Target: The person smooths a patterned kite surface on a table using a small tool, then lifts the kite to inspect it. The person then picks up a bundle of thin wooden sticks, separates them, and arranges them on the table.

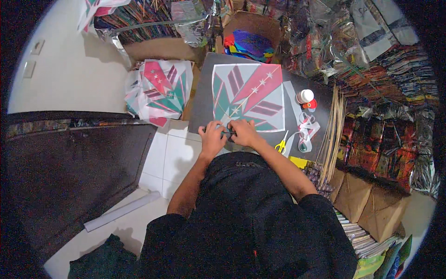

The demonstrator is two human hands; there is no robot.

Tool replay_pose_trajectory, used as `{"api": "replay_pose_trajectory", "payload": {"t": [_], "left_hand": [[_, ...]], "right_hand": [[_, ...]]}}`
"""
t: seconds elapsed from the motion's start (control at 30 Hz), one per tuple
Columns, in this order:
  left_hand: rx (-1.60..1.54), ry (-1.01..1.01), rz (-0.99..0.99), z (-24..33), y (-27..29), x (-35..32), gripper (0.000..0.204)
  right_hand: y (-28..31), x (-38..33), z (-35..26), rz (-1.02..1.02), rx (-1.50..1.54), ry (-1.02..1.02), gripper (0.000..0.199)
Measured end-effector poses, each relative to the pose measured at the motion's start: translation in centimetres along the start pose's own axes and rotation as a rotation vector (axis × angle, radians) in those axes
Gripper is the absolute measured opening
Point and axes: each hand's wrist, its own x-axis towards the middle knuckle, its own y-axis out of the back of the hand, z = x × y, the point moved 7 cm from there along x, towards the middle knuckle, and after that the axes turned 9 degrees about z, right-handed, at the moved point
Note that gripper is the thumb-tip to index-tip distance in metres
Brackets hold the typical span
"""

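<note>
Patterned sheet (251,88) lies flat on the dark surface (203,74), likely light, limp, crease-prone, best held by its edges; my left hand (213,138) and right hand (244,132) curl at its near edge, can't tell what's pinched.

This looks like a small craft workshop that doubles as a storeroom, with a pale wall (88,79) and white floor tiles (179,156). A dark table (200,100) bears a printed sheet (258,86), yellow scissors (280,145), a white pot (305,96) and cut scraps (306,131), with a bunch of thin sticks (332,135) at its right edge. Plastic-wrapped stacks (402,72) of thin, colourful goods crowd the far and right sides, and an open cardboard box (255,21) holds bright folded pieces (251,44)
</note>
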Motion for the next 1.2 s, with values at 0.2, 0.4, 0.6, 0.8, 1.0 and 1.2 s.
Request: {"api": "replay_pose_trajectory", "payload": {"t": [0.2,0.4,0.6,0.8,1.0,1.2], "left_hand": [[-0.016,-0.008,0.03,-0.5,0.0,0.1,0.025],[-0.016,0.005,0.018,-0.4,0.3,0.5,0.022],[-0.062,-0.006,0.02,-0.5,0.7,0.7,0.019],[-0.068,-0.078,0.023,-1.0,0.5,0.9,0.019],[-0.046,-0.091,0.021,-0.9,0.8,0.9,0.015],[-0.059,-0.089,0.024,-0.7,1.1,0.9,0.014]], "right_hand": [[-0.8,0.6,-0.2,0.021,0.032,-0.019,0.039],[-0.8,0.7,-0.4,0.072,0.065,-0.019,0.038],[-1.1,1.1,-0.4,-0.061,0.087,-0.071,0.036],[-1.6,1.3,-0.2,-0.08,0.041,-0.081,0.034],[-1.6,1.5,-0.6,-0.085,0.0,-0.087,0.034],[-1.4,1.4,-0.8,-0.088,-0.038,-0.103,0.033]]}}
